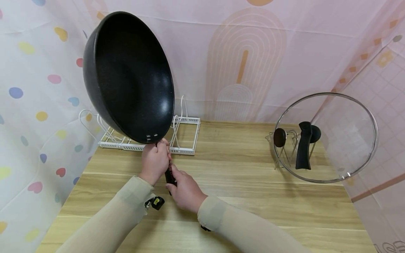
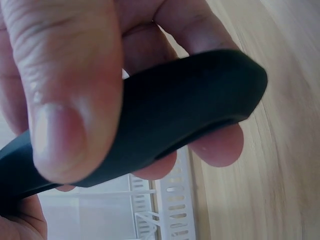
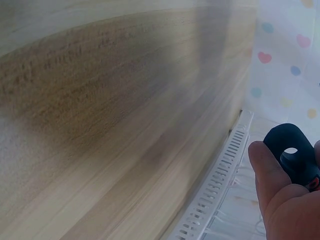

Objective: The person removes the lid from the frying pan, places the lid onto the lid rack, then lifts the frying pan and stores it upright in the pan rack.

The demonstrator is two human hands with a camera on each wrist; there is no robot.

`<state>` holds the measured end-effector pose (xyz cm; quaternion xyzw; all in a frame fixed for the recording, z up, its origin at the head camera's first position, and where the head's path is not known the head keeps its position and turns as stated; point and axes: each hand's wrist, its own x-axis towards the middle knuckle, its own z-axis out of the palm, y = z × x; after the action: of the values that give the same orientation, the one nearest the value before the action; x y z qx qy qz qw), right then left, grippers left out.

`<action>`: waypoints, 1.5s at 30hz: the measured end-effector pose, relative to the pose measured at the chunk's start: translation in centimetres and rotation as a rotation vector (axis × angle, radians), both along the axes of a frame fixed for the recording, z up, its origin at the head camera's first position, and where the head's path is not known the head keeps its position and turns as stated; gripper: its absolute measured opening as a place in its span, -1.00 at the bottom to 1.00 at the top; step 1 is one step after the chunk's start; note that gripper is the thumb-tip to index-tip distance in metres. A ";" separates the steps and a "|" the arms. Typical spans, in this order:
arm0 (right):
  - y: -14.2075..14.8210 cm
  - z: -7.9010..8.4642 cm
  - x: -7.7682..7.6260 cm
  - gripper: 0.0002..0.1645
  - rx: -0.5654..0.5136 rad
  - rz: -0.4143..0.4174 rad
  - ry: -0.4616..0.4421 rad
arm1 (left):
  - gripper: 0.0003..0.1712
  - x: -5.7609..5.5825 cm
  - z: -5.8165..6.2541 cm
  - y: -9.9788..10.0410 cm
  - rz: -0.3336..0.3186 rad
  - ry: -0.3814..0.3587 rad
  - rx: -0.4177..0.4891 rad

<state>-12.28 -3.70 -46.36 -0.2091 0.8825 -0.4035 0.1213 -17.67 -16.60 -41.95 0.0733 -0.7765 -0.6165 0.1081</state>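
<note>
A large black wok [image 1: 133, 80] is held up, tilted, its hollow side turned to the right and toward me. My left hand [image 1: 155, 161] grips its black handle close to the two rivets. Lower down, my right hand [image 1: 186, 189] holds the handle's end between thumb and fingers. In the left wrist view the thumb [image 2: 75, 100] lies across the handle [image 2: 195, 97], with fingertips showing on its far side. The right wrist view shows the handle's rounded end with a hanging hole [image 3: 287, 140], pinched by the right hand [image 3: 290, 215].
Behind and below the wok stands a white slotted rack [image 1: 185, 151] with wire dividers. At the right, a glass lid [image 1: 345, 140] with a black handle [image 1: 303, 147] stands upright in a wire stand [image 1: 284, 158] with dark round knobs. Patterned curtains [image 1: 190, 52] enclose the wooden table [image 1: 240, 168].
</note>
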 end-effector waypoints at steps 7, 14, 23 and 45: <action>-0.1 -0.3 0.0 -0.16 0.007 -0.003 0.001 | -0.58 -0.1 -0.4 -0.1 0.005 0.013 -0.039; -0.2 -0.5 0.0 -0.14 0.009 -0.011 -0.021 | -0.58 -0.2 -0.8 -0.1 0.001 0.006 -0.027; -0.3 -0.8 0.0 -0.19 0.015 -0.011 -0.024 | -0.57 0.0 -1.0 0.0 -0.011 -0.014 -0.014; -0.4 -1.6 0.0 -0.32 0.010 -0.003 -0.006 | -0.57 0.1 -2.0 -0.3 -0.012 -0.034 -0.107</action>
<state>-12.25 -4.13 -47.92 -0.2059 0.8844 -0.4000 0.1245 -17.60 -16.87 -43.93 0.0730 -0.8104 -0.5735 0.0950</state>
